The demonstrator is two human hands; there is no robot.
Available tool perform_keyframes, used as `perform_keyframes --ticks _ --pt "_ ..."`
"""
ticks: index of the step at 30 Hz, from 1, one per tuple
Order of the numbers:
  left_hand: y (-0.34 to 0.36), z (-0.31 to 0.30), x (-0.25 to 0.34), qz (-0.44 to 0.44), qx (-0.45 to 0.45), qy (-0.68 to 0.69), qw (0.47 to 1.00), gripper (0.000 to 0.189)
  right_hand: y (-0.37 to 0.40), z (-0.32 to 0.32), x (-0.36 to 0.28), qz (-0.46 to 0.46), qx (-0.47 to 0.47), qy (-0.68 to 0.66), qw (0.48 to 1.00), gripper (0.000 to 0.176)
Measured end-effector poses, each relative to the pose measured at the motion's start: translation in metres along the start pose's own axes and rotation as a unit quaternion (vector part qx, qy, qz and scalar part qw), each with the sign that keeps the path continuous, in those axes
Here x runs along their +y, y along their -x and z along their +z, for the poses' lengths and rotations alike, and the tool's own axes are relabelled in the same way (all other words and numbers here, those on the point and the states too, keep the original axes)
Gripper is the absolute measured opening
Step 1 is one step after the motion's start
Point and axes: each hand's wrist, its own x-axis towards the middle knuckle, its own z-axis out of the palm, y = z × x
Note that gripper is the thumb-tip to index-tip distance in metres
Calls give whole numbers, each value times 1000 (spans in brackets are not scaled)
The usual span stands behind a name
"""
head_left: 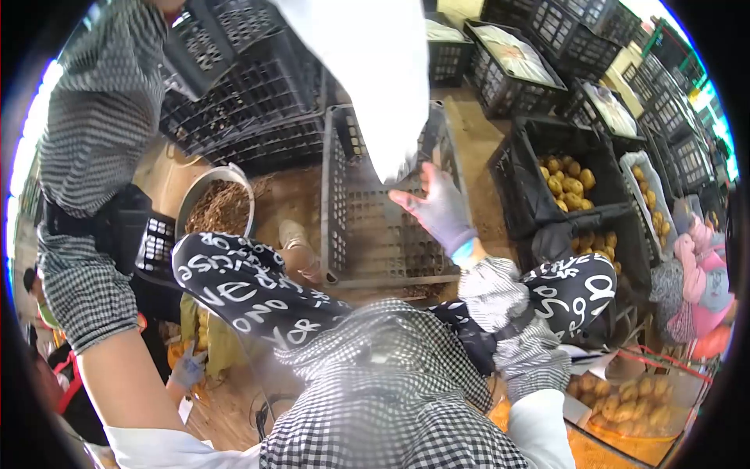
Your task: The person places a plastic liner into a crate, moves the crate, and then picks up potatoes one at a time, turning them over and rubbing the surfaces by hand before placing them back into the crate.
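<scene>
A white sheet or bag (383,70) hangs from the top edge of the view, its lower tip over an empty-looking black plastic crate (330,227) between my knees. My right hand (441,211), in a thin grey glove, is beside that tip, over the crate's right side. Its thumb and fingers are spread, with the fingertips right at the white material's edge. My left arm, in a checked sleeve (101,117), reaches up along the left side. The left hand lies beyond the top edge.
A bucket of brown crumbly material (221,205) stands left of the crate. Crates of potatoes (569,184) stand at the right, with more stacked crates behind. Another person's gloved hand (187,369) shows at lower left. Potatoes (625,406) lie at lower right; a person in pink (699,273) sits farther right.
</scene>
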Motion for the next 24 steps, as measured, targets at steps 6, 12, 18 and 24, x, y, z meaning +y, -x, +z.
perform_keyframes --ticks 6,12,18,24 --pt "78 -97 0 -36 114 -49 992 52 -59 36 -86 -105 77 -80 988 27" --pt "128 -171 -24 -87 221 -15 971 50 -105 54 -150 -60 -60 -131 988 24" --pt "122 -232 -105 -132 322 153 925 49 -158 162 -197 -75 -239 -154 956 22" --pt "119 -290 -221 -165 386 417 806 48 -147 250 -272 -44 -429 -94 897 19"
